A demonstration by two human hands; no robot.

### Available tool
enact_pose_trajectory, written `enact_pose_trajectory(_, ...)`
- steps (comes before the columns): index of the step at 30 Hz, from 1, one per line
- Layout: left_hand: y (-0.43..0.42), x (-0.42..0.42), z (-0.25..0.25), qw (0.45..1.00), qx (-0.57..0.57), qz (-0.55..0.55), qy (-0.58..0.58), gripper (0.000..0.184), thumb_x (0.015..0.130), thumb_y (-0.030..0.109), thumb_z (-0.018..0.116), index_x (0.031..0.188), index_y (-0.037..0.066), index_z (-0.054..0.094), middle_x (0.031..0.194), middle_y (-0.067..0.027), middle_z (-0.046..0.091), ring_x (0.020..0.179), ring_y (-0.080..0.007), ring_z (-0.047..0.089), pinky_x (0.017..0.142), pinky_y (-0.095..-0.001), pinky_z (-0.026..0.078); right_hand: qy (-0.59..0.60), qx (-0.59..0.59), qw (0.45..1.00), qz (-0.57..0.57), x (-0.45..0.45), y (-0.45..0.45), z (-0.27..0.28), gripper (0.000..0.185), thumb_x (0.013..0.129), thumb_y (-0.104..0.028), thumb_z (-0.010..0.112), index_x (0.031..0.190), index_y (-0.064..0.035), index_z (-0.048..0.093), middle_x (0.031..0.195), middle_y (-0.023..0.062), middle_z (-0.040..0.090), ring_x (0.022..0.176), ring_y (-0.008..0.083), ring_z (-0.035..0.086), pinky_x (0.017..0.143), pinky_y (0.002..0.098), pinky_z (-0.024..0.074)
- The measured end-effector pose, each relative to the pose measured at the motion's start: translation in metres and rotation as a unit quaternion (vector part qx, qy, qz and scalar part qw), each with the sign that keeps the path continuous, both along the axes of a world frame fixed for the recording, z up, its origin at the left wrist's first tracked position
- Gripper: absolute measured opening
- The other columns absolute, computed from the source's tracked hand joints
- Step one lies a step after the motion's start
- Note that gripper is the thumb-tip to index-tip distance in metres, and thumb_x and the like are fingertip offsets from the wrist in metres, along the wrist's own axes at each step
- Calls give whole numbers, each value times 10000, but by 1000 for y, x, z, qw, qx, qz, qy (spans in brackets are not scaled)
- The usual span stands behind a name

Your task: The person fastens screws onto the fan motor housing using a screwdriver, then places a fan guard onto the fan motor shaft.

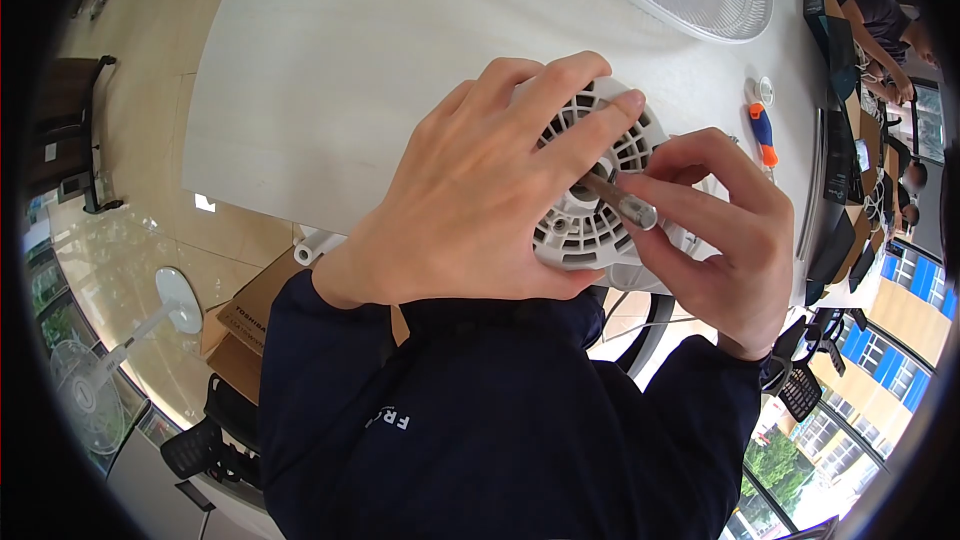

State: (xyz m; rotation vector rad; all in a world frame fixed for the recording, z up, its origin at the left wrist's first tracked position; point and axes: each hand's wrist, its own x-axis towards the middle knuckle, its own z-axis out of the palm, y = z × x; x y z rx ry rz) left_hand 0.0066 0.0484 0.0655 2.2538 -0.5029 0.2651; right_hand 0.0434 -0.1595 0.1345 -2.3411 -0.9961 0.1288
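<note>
White table (300, 60), a round slotted housing (572, 252) at its near edge; the left hand (470, 180), fingers wide, clasps and should steady it. The right hand (740, 240) narrowly pinches a rod-like piece (638, 210), best kept aligned with the hub.

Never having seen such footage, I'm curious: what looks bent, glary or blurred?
Head view: wide-angle distortion bows the table; dark, curved borders surround the picture; daylight pales the window at lower right; glare spots the floor; the right hand looks fairly sharp.
</note>
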Motion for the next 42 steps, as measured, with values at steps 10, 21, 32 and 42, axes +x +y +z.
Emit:
enact_pose_trajectory(10,0,1,-1,1000,-5,-1,0,1003,459,298,920,1402,180,598,1406,-85,537,1140,-336,580,914,-450,534,-8,12,1000,6,-1,-6,1,309,681,67,809,969,-37,769,981,88,650,759,188,662,634,290,535)
enact_pose_trajectory(21,-2,2,-1,1000,0,-1,0,1022,438,298,928,1402,199,605,1416,-83,536,1129,-334,588,895,-449,541,-34,36,999,8,-1,-9,-8,293,690,76,810,958,-17,739,966,105,659,757,215,663,630,299,543)
enact_pose_trajectory(32,0,2,0,1000,-3,-14,-11,1000,435,303,895,1389,181,621,1405,-92,552,1119,-342,592,888,-451,534,-116,-11,937,-331,74,-147,-17,225,904,-108,712,1089,18,742,1056,143,730,914,256,695,884,347,537)
enact_pose_trajectory(42,0,3,0,1000,22,2,-11,1040,380,312,887,1376,157,629,1397,-87,552,1102,-326,590,885,-450,533,-89,-357,866,-340,118,-251,-122,415,797,-228,786,1170,-55,733,1184,138,695,1125,343,619,1020,466,443)
